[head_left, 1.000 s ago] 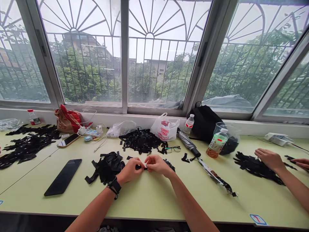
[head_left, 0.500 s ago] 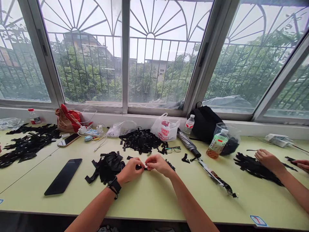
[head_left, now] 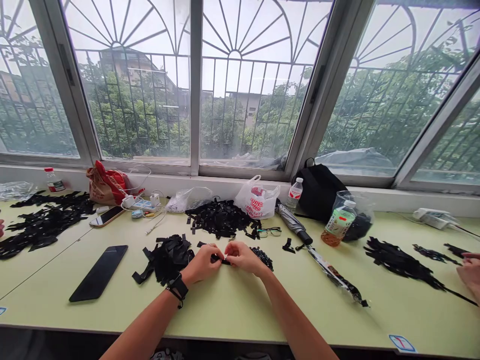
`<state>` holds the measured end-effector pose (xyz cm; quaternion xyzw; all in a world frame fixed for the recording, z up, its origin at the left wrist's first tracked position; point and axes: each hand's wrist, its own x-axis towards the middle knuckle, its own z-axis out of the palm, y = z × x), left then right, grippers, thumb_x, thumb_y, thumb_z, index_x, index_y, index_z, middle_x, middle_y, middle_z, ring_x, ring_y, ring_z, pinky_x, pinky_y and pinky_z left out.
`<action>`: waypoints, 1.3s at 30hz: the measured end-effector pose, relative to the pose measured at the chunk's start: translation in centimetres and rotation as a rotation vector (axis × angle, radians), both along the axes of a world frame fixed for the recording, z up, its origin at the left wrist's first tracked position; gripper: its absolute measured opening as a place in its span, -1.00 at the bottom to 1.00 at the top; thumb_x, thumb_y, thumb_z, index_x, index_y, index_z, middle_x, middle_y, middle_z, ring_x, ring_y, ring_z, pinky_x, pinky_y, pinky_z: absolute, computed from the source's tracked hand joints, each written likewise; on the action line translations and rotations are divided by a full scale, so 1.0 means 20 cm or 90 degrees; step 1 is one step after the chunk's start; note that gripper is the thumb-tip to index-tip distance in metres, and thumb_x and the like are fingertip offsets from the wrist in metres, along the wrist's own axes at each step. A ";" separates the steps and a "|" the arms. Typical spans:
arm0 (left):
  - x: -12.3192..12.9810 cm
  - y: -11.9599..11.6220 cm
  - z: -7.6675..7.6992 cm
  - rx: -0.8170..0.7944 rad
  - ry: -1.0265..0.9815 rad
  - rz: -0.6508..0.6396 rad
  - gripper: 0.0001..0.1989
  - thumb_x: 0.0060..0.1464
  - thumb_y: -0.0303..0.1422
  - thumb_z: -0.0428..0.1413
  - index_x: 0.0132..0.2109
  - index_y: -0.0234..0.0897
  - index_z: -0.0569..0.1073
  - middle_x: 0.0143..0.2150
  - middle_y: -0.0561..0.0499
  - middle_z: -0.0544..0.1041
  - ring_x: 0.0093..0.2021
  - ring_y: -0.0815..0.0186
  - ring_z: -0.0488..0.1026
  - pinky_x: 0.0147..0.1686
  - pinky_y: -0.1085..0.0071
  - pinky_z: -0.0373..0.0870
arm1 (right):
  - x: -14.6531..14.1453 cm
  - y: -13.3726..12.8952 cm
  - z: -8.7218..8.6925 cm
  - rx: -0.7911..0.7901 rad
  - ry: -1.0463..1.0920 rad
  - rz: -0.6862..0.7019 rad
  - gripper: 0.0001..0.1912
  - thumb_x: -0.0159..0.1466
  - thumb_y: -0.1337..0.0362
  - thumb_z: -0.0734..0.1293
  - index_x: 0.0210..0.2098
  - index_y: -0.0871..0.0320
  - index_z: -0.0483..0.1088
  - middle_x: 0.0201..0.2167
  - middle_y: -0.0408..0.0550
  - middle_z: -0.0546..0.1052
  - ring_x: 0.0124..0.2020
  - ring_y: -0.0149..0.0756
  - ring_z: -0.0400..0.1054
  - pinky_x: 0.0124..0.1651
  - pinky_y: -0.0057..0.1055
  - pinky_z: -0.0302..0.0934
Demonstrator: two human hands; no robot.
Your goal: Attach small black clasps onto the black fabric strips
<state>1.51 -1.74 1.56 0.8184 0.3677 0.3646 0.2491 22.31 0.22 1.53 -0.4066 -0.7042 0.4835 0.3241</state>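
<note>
Long pale-green table below barred windows, with a heap of black strips at nine o'clock from the hands. Left hand and right hand both closed narrow, pinching a small black strip at table front, the grip seemingly fingertip-tight, though partly hidden by the fingers.

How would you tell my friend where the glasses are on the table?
Start at the long pale green table under the big windows. Near the back, find the white plastic bag with red letters, then look just below it. The thin-framed glasses lie between the heap of black scraps and the folded umbrella.
</note>
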 end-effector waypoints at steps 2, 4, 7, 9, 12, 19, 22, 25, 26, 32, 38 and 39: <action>0.00 0.00 0.00 -0.001 -0.003 0.004 -0.76 0.03 -0.55 0.11 -0.26 -0.26 0.66 -0.30 -0.04 0.55 -0.31 0.29 0.45 -0.31 0.42 0.30 | 0.00 0.00 0.00 0.001 -0.012 -0.005 -0.85 0.08 0.37 0.36 -0.31 0.16 0.42 -0.51 -0.18 0.47 -0.51 -0.40 0.32 -0.43 -0.50 0.20; 0.00 0.00 0.00 -0.001 -0.005 0.008 -0.75 0.02 -0.56 0.10 -0.26 -0.26 0.65 -0.31 -0.03 0.54 -0.32 0.30 0.44 -0.33 0.43 0.29 | -0.01 0.00 0.01 -0.001 -0.021 -0.011 -0.84 0.08 0.38 0.36 -0.30 0.16 0.43 -0.52 -0.18 0.47 -0.51 -0.40 0.32 -0.44 -0.51 0.19; 0.00 0.00 0.00 -0.001 -0.007 0.007 -0.75 0.01 -0.57 0.10 -0.27 -0.26 0.65 -0.32 -0.03 0.54 -0.33 0.31 0.44 -0.34 0.44 0.29 | -0.01 0.00 0.01 0.008 -0.025 -0.014 -0.84 0.08 0.38 0.36 -0.30 0.17 0.44 -0.51 -0.18 0.47 -0.50 -0.40 0.32 -0.43 -0.51 0.19; 0.00 0.00 0.00 -0.003 -0.005 0.005 -0.76 0.00 -0.57 0.10 -0.28 -0.26 0.65 -0.32 -0.03 0.54 -0.31 0.29 0.44 -0.33 0.44 0.29 | -0.02 -0.01 0.01 0.028 -0.028 -0.015 -0.85 0.07 0.40 0.35 -0.32 0.17 0.44 -0.49 -0.17 0.48 -0.48 -0.40 0.32 -0.41 -0.51 0.18; 0.00 -0.01 0.00 -0.001 -0.003 0.005 -0.75 -0.01 -0.57 0.10 -0.28 -0.26 0.65 -0.31 -0.03 0.54 -0.29 0.28 0.45 -0.31 0.43 0.30 | -0.02 -0.01 0.01 0.053 -0.041 -0.015 -0.85 0.06 0.42 0.34 -0.33 0.17 0.45 -0.47 -0.16 0.49 -0.45 -0.39 0.33 -0.39 -0.51 0.18; 0.00 -0.01 0.01 -0.002 0.002 0.000 -0.76 -0.01 -0.56 0.11 -0.27 -0.26 0.64 -0.30 -0.03 0.55 -0.30 0.28 0.45 -0.32 0.43 0.29 | -0.02 0.01 -0.02 0.065 -0.074 -0.035 -0.86 0.06 0.42 0.35 -0.35 0.18 0.47 -0.47 -0.16 0.50 -0.46 -0.40 0.31 -0.39 -0.51 0.15; 0.00 -0.01 0.02 0.006 0.003 0.001 -0.76 -0.01 -0.57 0.11 -0.28 -0.25 0.64 -0.31 -0.03 0.56 -0.30 0.28 0.45 -0.30 0.42 0.29 | -0.03 0.02 -0.03 0.089 -0.087 -0.040 -0.89 0.07 0.41 0.34 -0.37 0.18 0.46 -0.47 -0.16 0.50 -0.46 -0.40 0.31 -0.39 -0.50 0.14; 0.00 -0.02 0.02 0.015 0.006 0.000 -0.76 -0.01 -0.58 0.11 -0.30 -0.25 0.63 -0.32 -0.03 0.56 -0.30 0.27 0.45 -0.28 0.41 0.30 | -0.04 0.01 -0.03 0.114 -0.092 -0.039 -0.91 0.09 0.40 0.34 -0.38 0.18 0.46 -0.46 -0.15 0.51 -0.45 -0.39 0.31 -0.37 -0.49 0.14; 0.00 -0.02 0.02 0.016 0.007 -0.002 -0.77 -0.01 -0.58 0.11 -0.30 -0.25 0.63 -0.32 -0.02 0.56 -0.30 0.27 0.45 -0.28 0.41 0.30 | -0.04 0.01 -0.03 0.119 -0.093 -0.040 -0.91 0.09 0.40 0.34 -0.38 0.18 0.46 -0.46 -0.15 0.51 -0.45 -0.39 0.31 -0.37 -0.49 0.14; 0.00 -0.01 0.03 0.005 0.007 -0.005 -0.80 0.00 -0.55 0.12 -0.32 -0.25 0.63 -0.33 -0.03 0.56 -0.30 0.26 0.46 -0.30 0.43 0.31 | -0.05 0.00 -0.02 0.115 -0.106 -0.042 -0.91 0.08 0.41 0.34 -0.39 0.17 0.46 -0.47 -0.15 0.51 -0.44 -0.37 0.32 -0.38 -0.49 0.14; 0.00 -0.02 0.03 0.006 0.009 -0.006 -0.79 0.00 -0.55 0.11 -0.31 -0.25 0.63 -0.31 -0.03 0.56 -0.29 0.26 0.46 -0.27 0.42 0.32 | -0.04 0.00 -0.03 0.101 -0.100 -0.034 -0.87 0.07 0.42 0.34 -0.35 0.18 0.47 -0.47 -0.16 0.49 -0.46 -0.40 0.29 -0.39 -0.51 0.13; 0.00 -0.02 0.03 0.007 0.008 -0.005 -0.79 -0.01 -0.55 0.12 -0.30 -0.25 0.63 -0.31 -0.03 0.56 -0.28 0.26 0.46 -0.27 0.42 0.32 | -0.04 0.00 -0.03 0.103 -0.100 -0.035 -0.87 0.07 0.42 0.34 -0.36 0.18 0.47 -0.48 -0.17 0.48 -0.46 -0.41 0.28 -0.39 -0.52 0.12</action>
